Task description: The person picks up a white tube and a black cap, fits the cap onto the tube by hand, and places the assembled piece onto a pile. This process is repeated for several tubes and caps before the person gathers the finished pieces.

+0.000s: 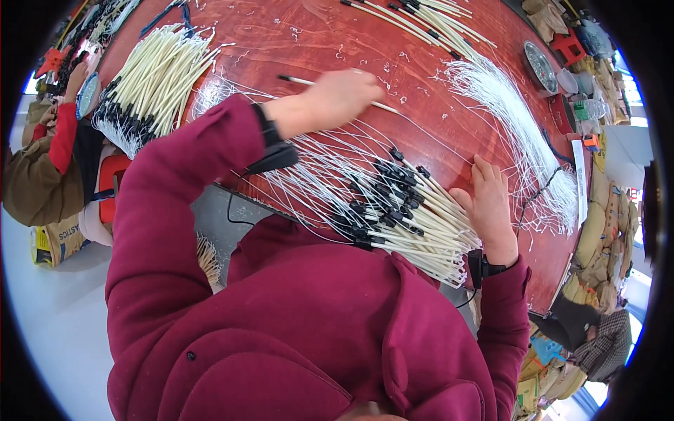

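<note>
My left hand [330,102] is over the table with its fingers bent down around a thin cream stick with a black end [295,80]. The stick shows on both sides of the hand; the fingertips are hidden beneath it. A fine white string [432,133] runs from the stick's right end toward my right hand [486,200]. That hand rests with its fingers extended and its thumb apart, beside the cream ends of a bundle of similar sticks [439,235]. Black clips and white strings spread left from this bundle along the table's near edge.
On the red table [281,42] lie a second stick bundle [158,77] at left, more sticks [421,21] at the far side and a tied hank of white string [512,126] at right. A round tray [539,67] stands beyond. Another person's red sleeve [63,137] shows at left.
</note>
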`<move>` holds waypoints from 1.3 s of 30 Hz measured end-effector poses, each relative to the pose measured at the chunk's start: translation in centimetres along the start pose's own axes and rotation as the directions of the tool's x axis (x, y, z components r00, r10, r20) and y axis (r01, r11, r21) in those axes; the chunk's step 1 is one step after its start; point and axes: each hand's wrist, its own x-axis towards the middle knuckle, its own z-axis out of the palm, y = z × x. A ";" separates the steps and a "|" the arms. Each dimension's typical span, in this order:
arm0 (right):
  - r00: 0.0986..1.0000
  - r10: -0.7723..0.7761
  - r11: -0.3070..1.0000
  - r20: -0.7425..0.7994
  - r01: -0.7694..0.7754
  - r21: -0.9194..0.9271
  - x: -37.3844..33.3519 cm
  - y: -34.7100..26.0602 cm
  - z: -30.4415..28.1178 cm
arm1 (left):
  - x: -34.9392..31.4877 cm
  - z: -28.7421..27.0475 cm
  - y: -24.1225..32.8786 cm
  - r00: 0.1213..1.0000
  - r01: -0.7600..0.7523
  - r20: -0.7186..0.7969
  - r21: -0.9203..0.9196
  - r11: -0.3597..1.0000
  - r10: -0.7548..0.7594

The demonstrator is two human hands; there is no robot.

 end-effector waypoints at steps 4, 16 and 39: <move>0.997 -0.071 0.997 0.006 0.071 0.011 1.0 -0.9 0.1 | 6.8 2.8 5.9 0.975 -0.156 0.169 0.049 0.986 0.146; 0.980 -0.078 0.988 -0.182 0.101 0.116 2.1 1.5 1.1 | 2.1 -1.8 1.9 0.976 0.187 -0.126 0.052 0.981 -0.179; 0.864 -0.276 0.907 -0.422 0.380 0.184 0.8 -1.9 -1.1 | 0.5 -6.0 7.9 0.981 0.178 0.065 -0.695 0.697 -0.185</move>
